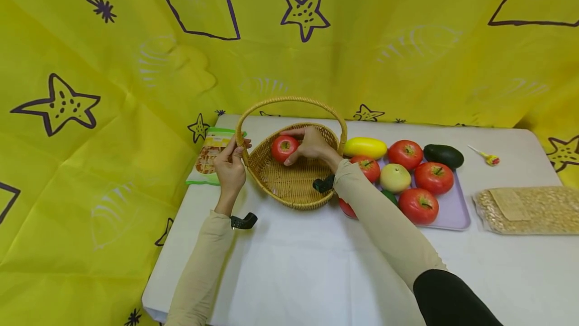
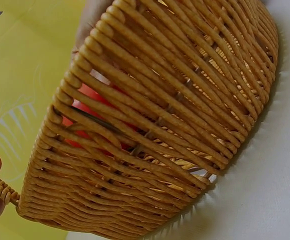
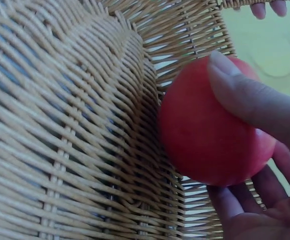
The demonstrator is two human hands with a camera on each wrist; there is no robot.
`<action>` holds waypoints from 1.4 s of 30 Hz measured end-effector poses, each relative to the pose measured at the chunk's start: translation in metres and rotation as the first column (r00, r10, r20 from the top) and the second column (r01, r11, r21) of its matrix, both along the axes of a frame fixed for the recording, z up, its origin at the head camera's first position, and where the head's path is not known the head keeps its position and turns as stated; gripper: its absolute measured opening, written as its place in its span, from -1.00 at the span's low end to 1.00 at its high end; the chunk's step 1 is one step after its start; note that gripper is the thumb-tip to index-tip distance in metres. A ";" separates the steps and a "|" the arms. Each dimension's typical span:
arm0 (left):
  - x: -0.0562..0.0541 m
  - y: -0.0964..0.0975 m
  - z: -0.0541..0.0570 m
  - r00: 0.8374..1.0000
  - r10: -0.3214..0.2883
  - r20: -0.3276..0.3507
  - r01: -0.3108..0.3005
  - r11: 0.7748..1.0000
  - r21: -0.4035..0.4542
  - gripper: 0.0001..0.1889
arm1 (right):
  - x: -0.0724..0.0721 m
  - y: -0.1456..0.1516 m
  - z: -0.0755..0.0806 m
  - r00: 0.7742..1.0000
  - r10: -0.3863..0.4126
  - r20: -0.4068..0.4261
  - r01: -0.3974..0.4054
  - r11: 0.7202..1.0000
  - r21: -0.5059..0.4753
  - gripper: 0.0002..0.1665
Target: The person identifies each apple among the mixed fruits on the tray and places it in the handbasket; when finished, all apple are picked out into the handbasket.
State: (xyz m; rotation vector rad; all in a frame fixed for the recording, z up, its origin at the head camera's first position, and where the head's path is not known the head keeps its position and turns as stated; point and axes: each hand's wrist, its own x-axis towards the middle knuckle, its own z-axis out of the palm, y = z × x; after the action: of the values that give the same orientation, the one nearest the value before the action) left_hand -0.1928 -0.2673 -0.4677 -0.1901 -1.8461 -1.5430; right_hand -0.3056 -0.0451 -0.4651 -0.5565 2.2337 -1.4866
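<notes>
A wicker basket [image 1: 298, 198] with a tall arched handle stands on the white table. My left hand [image 1: 231, 166] grips the lower left end of the handle, thumb on the near side. Inside the basket my right hand [image 1: 313, 144] holds a red apple [image 1: 285, 148] near the left wall. In the right wrist view the thumb lies over the apple [image 3: 210, 125] and the fingers curl beneath it, close to the woven side. Red shows through the weave of the basket [image 2: 150, 100] in the left wrist view.
Right of the basket, a lilac tray [image 1: 457, 210] bears several red apples [image 1: 418, 206], a pale round fruit [image 1: 395, 178], a yellow oblong fruit [image 1: 365, 148] and a dark green avocado [image 1: 443, 155]. A lollipop [image 1: 490, 158] and a bag of grains [image 1: 534, 210] lie farther right; a snack packet [image 1: 209, 157] lies left.
</notes>
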 end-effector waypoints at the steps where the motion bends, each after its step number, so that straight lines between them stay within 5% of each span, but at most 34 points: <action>1: 0.000 0.000 0.000 1.000 0.001 -0.005 -0.001 1.000 0.001 -0.64 | 0.000 0.000 0.000 1.000 0.004 -0.009 -0.004 1.000 0.010 0.02; 20: 0.002 -0.002 0.003 1.000 0.009 -0.022 -0.009 1.000 0.007 -0.64 | 0.001 -0.003 -0.001 0.993 0.050 -0.108 -0.042 0.996 0.080 0.03; 42: 0.003 -0.001 0.000 1.000 -0.003 -0.005 0.003 1.000 -0.009 -0.64 | 0.010 0.000 0.008 0.992 0.117 -0.056 -0.112 0.990 0.084 0.14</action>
State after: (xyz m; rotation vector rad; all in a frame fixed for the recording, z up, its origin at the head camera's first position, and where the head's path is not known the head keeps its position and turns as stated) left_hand -0.1897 -0.2683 -0.4680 -0.2006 -1.8499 -1.5346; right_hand -0.2954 -0.0448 -0.4576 -0.7009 2.2560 -1.3333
